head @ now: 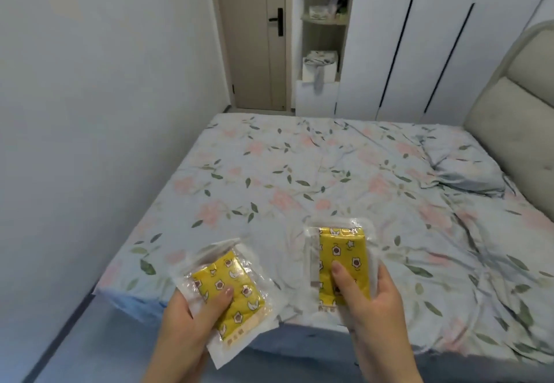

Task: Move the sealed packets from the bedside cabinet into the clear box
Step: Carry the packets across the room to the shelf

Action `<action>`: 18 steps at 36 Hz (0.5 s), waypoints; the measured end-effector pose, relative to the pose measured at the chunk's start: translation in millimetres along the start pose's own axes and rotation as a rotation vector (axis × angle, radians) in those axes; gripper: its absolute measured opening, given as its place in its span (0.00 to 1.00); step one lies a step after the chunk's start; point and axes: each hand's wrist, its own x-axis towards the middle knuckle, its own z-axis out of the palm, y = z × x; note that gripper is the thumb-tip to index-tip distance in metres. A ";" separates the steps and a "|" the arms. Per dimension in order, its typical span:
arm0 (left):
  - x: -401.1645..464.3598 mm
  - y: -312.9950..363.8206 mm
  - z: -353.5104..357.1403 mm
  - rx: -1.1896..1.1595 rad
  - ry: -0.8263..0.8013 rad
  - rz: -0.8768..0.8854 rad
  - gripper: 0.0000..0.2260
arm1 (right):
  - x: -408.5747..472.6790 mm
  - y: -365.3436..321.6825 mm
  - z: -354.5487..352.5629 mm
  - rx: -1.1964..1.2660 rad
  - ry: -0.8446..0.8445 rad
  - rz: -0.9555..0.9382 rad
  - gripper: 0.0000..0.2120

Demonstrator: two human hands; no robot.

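Each of my hands holds one sealed packet in front of the bed. My left hand (192, 319) grips a clear-wrapped yellow patterned packet (230, 289), thumb on top, tilted to the left. My right hand (371, 301) grips a second yellow patterned packet (341, 256) held upright, thumb pressed on its front. Neither the bedside cabinet nor the clear box is in view.
A bed with a floral sheet (314, 178) fills the middle, its near edge just beyond my hands. A pillow (461, 166) lies by the padded headboard (515, 103) at right. A door (254, 34), shelves and white wardrobes (419, 37) stand behind; a wall is on the left.
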 end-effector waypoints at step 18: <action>106.7 135.4 -215.3 -0.114 0.398 0.237 0.17 | 78.1 34.0 315.4 -0.091 -0.425 0.071 0.17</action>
